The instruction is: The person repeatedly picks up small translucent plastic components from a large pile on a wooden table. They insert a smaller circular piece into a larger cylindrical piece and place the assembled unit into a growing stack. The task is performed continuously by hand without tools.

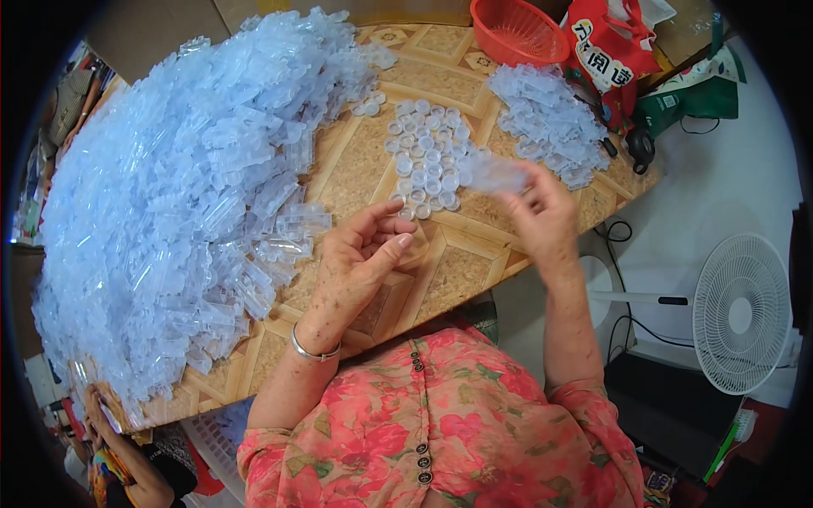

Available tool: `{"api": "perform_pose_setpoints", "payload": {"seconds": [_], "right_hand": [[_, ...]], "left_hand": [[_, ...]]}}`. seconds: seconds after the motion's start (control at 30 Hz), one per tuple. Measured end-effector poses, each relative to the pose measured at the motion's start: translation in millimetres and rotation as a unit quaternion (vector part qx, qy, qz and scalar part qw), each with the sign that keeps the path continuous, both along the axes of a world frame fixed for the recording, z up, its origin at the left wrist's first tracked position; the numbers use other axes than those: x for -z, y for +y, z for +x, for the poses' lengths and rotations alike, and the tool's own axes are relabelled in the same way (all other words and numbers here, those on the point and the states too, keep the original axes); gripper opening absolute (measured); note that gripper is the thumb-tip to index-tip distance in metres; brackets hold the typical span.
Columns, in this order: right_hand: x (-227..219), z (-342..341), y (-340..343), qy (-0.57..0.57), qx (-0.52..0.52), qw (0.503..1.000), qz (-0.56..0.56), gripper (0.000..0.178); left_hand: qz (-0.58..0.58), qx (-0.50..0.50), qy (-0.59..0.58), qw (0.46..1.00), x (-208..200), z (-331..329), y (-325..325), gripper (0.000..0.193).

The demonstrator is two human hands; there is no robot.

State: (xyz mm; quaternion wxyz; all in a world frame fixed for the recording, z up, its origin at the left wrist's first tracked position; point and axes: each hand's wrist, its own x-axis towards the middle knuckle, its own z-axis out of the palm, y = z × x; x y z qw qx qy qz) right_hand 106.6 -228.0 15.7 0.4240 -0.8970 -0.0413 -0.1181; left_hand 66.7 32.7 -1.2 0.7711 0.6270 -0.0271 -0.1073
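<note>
My right hand (542,216) pinches a clear plastic piece (495,174), smeared by motion, above the right side of a group of small round clear caps (433,169). My left hand (366,254) is at the near left edge of these caps, its fingers partly curled and thumb apart from them, with nothing seen between. To the left rises a large heap of clear plastic pieces (186,186), some tube-like. A smaller pile of clear plastic pieces (550,118) lies beyond my right hand.
A red plastic basket (518,34) and a red bag (605,59) stand at the table's far right. Black-handled scissors (641,152) lie at the right edge of the patterned table (449,271). A white fan (739,315) stands at right. Another person's arm (127,449) is at lower left.
</note>
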Motion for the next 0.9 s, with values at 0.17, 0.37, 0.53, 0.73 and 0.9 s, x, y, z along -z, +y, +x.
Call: {"api": "perform_pose_setpoints", "payload": {"seconds": [0.17,0.37,0.53,0.73,0.9], "right_hand": [[-4.9,56.8,-63.7,-0.139,0.1,0.968,-0.182,0.041],[-6.0,93.3,-91.0,-0.205,0.111,0.919,-0.319,0.039],[-5.0,121.5,-25.3,-0.26,-0.005,0.932,-0.254,0.037],[-0.5,179.2,80.9,-0.14,-0.143,0.96,-0.194,0.035],[26.5,245.7,105.6,-0.118,-0.119,0.949,-0.268,0.036]], "left_hand": [[-0.007,0.0,0.006,1.0,2.4,0.6,2.0,0.035],[-0.025,-0.029,0.019,0.999,-1.7,1.6,1.5,0.034],[-0.062,-0.049,0.034,0.996,1.2,0.8,3.4,0.03],[-0.1,-0.029,0.037,0.994,7.9,0.9,3.3,0.027],[-0.115,-0.019,0.065,0.991,5.0,3.9,5.2,0.029]]}}
